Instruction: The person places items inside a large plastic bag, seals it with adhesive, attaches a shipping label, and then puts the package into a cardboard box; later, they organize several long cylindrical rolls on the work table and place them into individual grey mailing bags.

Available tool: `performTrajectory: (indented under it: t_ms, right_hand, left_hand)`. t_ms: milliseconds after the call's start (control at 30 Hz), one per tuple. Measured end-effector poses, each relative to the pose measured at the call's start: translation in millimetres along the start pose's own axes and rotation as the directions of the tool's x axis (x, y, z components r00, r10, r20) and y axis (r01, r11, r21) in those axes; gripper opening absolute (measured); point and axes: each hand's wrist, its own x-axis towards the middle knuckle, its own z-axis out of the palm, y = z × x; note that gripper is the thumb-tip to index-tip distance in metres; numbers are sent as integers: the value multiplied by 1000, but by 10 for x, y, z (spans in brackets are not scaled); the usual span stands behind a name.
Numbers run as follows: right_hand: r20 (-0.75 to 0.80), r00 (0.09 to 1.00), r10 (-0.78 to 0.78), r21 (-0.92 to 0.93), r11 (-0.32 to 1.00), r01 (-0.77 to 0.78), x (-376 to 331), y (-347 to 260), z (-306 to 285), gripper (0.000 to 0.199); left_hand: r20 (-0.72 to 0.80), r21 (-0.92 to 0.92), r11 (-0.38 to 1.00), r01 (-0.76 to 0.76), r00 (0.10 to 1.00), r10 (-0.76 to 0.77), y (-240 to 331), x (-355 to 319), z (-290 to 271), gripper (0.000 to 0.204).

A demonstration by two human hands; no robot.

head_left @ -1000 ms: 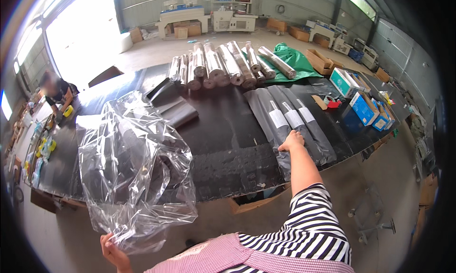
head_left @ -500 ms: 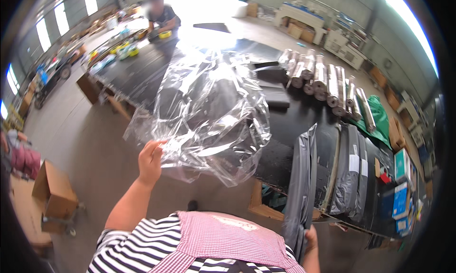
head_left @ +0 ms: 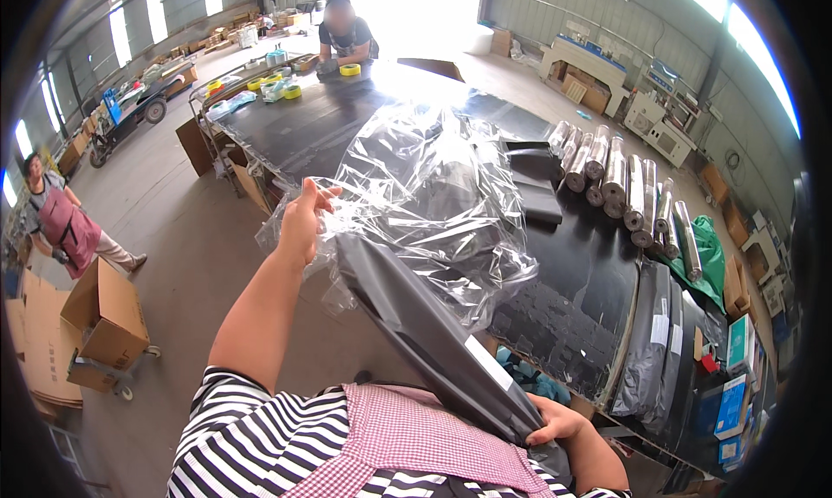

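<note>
My left hand (head_left: 305, 218) is closed on the edge of a large clear plastic bag (head_left: 433, 195). The crinkled bag spreads away from me over the black tabletop, its near part hanging past the table edge. A long, flat dark grey folded sheet bundle (head_left: 416, 307) with a white label lies slantwise in front of me. My right hand (head_left: 555, 418) grips its lower right end. The bundle's upper left end is beside the bag's edge, just right of my left hand; whether it is inside the bag I cannot tell.
Several silvery film-wrapped rolls (head_left: 614, 177) lie on the right of the table (head_left: 563, 299). More grey bundles (head_left: 648, 342) and blue boxes (head_left: 731, 407) are nearer. A co-worker (head_left: 348, 34) leans at the far edge; another person (head_left: 65, 212) stands left, behind a cardboard box (head_left: 108, 312).
The grey bundle has swung from upright at my right to a slant across my front, its far end now by the bag. My left hand has moved up, still holding the bag.
</note>
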Motion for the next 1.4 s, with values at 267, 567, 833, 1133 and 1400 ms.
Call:
performTrajectory:
  t_ms: [267,567,833,1133,1400]
  right_hand:
    - [-104,992,-73,61,995,80,608,175,-273,108]
    - [-104,960,-261,-125,961,247,1634,-89,-909,105]
    - [-339,868,-363,-287,919,272,3847,-1504,-1204,98]
    - [-651,543,-530,-759,440,-481,4964,-1971,-1054,82]
    - [-614,495,-615,-788,440,-430,4645,-1468,-1003,70]
  left_hand:
    - [566,426,611,-667,723,395,-107,-1006,-74,27]
    - [554,88,784,-614,685,474,-20,-843,-353,40]
    - [864,-214,944,-251,402,302,187,-723,-111,55]
    - [847,-141,978,-156,492,201,48,-480,-447,53]
    - [831,-105,992,-71,542,127,-30,-325,-742,57]
